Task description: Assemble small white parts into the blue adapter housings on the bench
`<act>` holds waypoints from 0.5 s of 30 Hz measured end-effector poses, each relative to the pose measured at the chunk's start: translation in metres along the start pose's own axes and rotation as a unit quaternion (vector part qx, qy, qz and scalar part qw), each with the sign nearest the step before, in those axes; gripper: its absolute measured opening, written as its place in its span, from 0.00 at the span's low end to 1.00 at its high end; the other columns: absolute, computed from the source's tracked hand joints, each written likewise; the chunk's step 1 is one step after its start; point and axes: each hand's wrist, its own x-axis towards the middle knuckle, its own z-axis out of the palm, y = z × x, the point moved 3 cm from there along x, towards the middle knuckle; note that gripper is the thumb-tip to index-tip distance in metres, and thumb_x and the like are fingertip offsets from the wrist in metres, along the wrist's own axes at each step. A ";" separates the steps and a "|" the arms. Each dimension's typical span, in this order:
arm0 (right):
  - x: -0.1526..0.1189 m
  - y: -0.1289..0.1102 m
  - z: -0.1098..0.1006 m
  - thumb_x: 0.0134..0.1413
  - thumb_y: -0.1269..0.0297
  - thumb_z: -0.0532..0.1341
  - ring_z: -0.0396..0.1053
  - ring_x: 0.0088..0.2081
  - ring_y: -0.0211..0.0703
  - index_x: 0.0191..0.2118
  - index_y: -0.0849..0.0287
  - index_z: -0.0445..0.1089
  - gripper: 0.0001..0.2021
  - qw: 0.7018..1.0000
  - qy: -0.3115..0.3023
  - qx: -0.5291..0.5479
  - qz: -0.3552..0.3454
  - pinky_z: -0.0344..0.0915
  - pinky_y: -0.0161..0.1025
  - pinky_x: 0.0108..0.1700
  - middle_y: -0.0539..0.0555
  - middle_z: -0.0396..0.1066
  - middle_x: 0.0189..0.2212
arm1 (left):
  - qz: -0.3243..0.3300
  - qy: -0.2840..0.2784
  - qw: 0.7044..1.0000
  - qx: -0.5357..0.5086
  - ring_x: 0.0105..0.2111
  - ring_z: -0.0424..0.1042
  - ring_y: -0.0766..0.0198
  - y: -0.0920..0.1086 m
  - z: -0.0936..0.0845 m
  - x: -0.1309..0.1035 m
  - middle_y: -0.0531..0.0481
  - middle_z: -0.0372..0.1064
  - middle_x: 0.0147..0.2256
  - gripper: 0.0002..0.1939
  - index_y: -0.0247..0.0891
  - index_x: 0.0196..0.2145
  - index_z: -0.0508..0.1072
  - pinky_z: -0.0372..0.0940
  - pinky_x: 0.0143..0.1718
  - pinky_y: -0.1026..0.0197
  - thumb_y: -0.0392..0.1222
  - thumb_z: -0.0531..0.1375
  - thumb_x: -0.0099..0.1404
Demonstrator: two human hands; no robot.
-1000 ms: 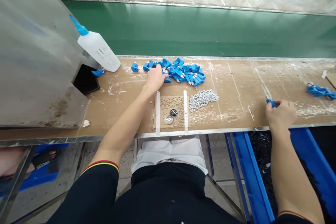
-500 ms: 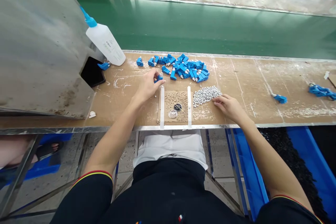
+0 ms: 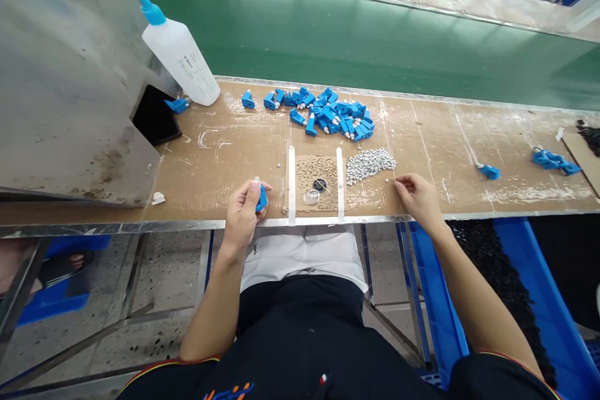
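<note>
My left hand (image 3: pixel 242 209) is closed around a small blue plastic part (image 3: pixel 262 199) with a white tip pointing up, near the table's front edge. A heap of similar blue parts (image 3: pixel 330 115) lies farther back on the cardboard-covered table. To the right of the cardboard pad, my right hand (image 3: pixel 417 197) has its fingers drawn together by the tabletop; whether anything is between them is hidden. Just left of those fingertips lies one small grey-white piece (image 3: pixel 387 180), separate from the pile of grey-white pieces (image 3: pixel 369 165).
On the taped cardboard pad (image 3: pixel 304 169) sit a clear round dish (image 3: pixel 311 197) and a black round cap (image 3: pixel 319 185) with a thin stick. A white bottle (image 3: pixel 182 62) leans by a metal box (image 3: pixel 70 75). Behind runs a green belt (image 3: pixel 328 37).
My left hand has drawn the blue part from near the heap toward the front edge. My right hand has moved slightly right, away from the grey-white pile. The view has shifted slightly.
</note>
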 end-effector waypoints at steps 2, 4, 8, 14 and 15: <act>0.005 -0.004 0.001 0.61 0.51 0.59 0.73 0.30 0.49 0.32 0.55 0.71 0.14 0.999 -0.025 -0.002 0.042 0.70 0.45 0.35 0.58 0.77 0.29 | -0.011 -0.004 1.000 -0.005 0.15 0.52 0.73 0.001 0.000 -0.005 0.58 0.55 0.17 0.30 0.40 0.29 0.75 0.47 0.13 0.68 0.72 0.68 0.57; 0.013 -0.008 0.002 0.59 0.53 0.60 0.71 0.29 0.48 0.29 0.55 0.70 0.12 0.996 -0.066 -0.016 0.058 0.68 0.43 0.34 0.56 0.75 0.27 | -0.021 -0.011 1.000 -0.008 0.16 0.55 0.72 0.001 0.000 -0.007 0.58 0.57 0.19 0.29 0.39 0.31 0.76 0.52 0.14 0.68 0.71 0.69 0.56; 0.032 -0.013 0.001 0.54 0.59 0.62 0.69 0.27 0.46 0.26 0.54 0.68 0.09 0.988 -0.140 -0.057 0.037 0.65 0.42 0.32 0.54 0.73 0.24 | -0.041 -0.016 0.999 -0.025 0.22 0.64 0.70 -0.003 -0.001 -0.009 0.55 0.65 0.24 0.29 0.38 0.33 0.78 0.65 0.19 0.67 0.68 0.73 0.52; 0.025 -0.037 0.017 0.59 0.60 0.61 0.67 0.25 0.43 0.28 0.53 0.66 0.09 0.971 -0.204 -0.047 -0.118 0.64 0.40 0.30 0.51 0.71 0.24 | -0.050 -0.017 0.997 -0.057 0.22 0.65 0.70 -0.009 -0.001 -0.014 0.55 0.67 0.24 0.28 0.39 0.33 0.78 0.66 0.20 0.68 0.67 0.74 0.52; 0.020 -0.045 0.023 0.61 0.61 0.60 0.68 0.26 0.44 0.29 0.53 0.67 0.09 0.970 -0.188 -0.036 -0.150 0.65 0.40 0.31 0.52 0.71 0.26 | -0.050 -0.020 0.997 -0.061 0.22 0.65 0.70 -0.009 0.000 -0.015 0.55 0.67 0.24 0.28 0.39 0.32 0.77 0.66 0.20 0.68 0.67 0.73 0.52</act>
